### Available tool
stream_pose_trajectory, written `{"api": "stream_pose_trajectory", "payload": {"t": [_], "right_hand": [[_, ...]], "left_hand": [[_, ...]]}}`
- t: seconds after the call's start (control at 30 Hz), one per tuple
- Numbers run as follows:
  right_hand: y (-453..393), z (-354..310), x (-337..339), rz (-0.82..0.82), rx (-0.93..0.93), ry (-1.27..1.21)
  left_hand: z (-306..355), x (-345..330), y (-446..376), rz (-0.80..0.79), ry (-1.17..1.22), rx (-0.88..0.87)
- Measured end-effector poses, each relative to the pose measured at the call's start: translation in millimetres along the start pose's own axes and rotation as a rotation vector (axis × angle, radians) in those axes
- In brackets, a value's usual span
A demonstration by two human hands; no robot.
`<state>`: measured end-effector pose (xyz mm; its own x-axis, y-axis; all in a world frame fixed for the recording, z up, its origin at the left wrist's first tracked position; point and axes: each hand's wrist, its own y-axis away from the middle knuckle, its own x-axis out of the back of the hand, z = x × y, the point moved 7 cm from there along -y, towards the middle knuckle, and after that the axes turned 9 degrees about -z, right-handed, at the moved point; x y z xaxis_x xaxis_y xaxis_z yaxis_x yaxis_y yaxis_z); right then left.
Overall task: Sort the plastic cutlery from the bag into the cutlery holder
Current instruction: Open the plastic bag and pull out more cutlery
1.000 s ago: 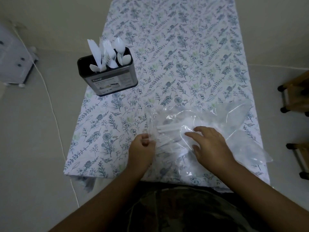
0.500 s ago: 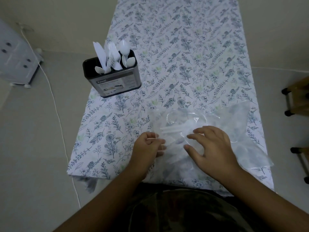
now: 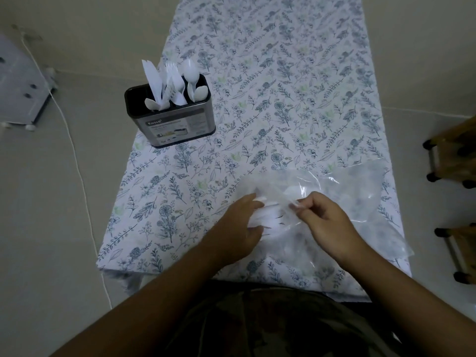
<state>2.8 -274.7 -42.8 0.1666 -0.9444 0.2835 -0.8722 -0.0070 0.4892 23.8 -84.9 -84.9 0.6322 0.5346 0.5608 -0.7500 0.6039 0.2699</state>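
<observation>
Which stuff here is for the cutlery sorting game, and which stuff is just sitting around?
For the job: clear plastic bag, white cutlery in the bag, cutlery holder, left hand, right hand.

Just around: flowery tablecloth, white cord, grey cabinet, wooden racks.

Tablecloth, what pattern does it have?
The tablecloth is white with blue-grey leaf and flower sprigs, seen in the head view.

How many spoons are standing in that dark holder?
3 show: in the cutlery holder, one tall spoon and a lower one stand at its right end, one at its left. More may hide inside.
</observation>
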Motion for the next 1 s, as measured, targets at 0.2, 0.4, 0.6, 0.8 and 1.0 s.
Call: {"api": "stream_pose_trajectory", "payload": {"t": [0.2,0.4,0.6,0.8,1.0], "right_hand": [[11,10,3,0.076,-0.052,-0.205],[10,-1,-1,0.087,-0.038,-0.355],[8,1,-4,0.063,-0.019,-0.422],[7,0,-1,0.105,-0.007,-0.426],[4,-1,1,0.116,-0.009,-0.5]], "left_hand": [[-4,-6,-3,-0.044,-0.112,0.054],[35,-9,-32,0.037,-0.284,-0.036],[25,-33,-57,-0.121,-0.687,0.18],[33,-40,-70,-0.131,-0.846,0.266],[33,-41,-79,-0.165,-0.781,0.353]]}}
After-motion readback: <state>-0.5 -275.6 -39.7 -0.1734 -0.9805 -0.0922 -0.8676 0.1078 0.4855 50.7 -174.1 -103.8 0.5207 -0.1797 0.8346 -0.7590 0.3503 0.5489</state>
